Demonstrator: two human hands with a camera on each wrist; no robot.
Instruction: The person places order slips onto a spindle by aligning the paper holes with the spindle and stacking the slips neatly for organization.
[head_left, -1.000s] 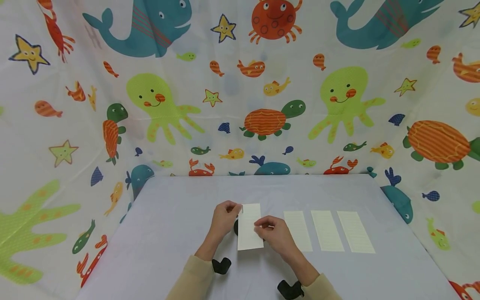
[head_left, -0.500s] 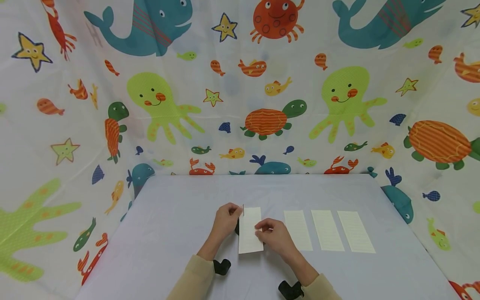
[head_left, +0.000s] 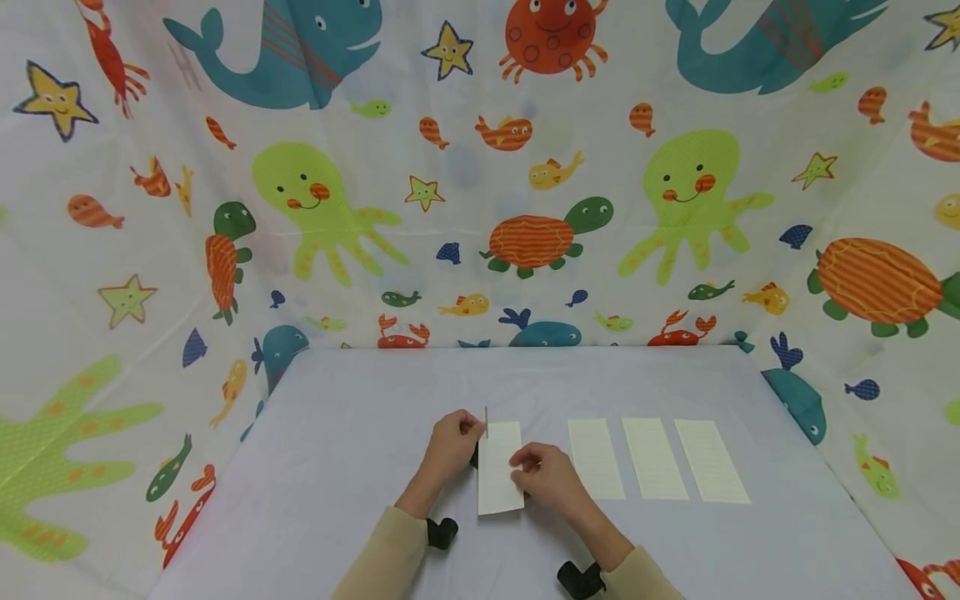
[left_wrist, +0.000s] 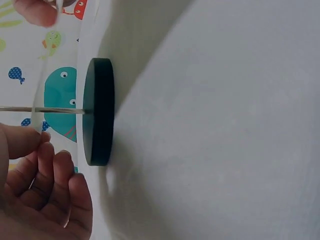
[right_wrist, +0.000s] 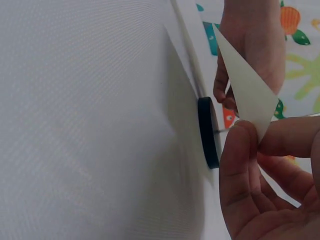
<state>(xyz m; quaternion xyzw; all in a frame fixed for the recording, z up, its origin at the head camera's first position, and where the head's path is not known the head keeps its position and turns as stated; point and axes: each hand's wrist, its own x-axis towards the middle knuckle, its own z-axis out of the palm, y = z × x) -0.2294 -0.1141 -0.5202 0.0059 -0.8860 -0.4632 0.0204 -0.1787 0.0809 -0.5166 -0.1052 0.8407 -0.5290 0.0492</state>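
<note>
A pale sheet of paper (head_left: 499,475) is stretched between both hands. My left hand (head_left: 450,443) pinches its left edge, my right hand (head_left: 549,477) its right edge. Close to the left fingertips, a thin metal spike (head_left: 486,422) pokes up through the sheet. In the left wrist view the spike rises from a dark round base (left_wrist: 103,112) on the table, and the sheet sits partway along it, apart from the base. The right wrist view has the sheet tilted, with right thumb and fingers on its corner. From the head, the paper and hands mostly hide the base.
Three pale lined sheets lie in a row on the right: a near sheet (head_left: 597,460), a middle sheet (head_left: 656,460) and a far-right sheet (head_left: 712,462). A white cloth covers the table (head_left: 330,467). Behind it hangs a curtain (head_left: 420,100) printed with sea animals.
Both hands have come slightly down and nearer with the sheet. A longer piece of the spike now stands out above the paper. The three sheets on the right have stayed put.
</note>
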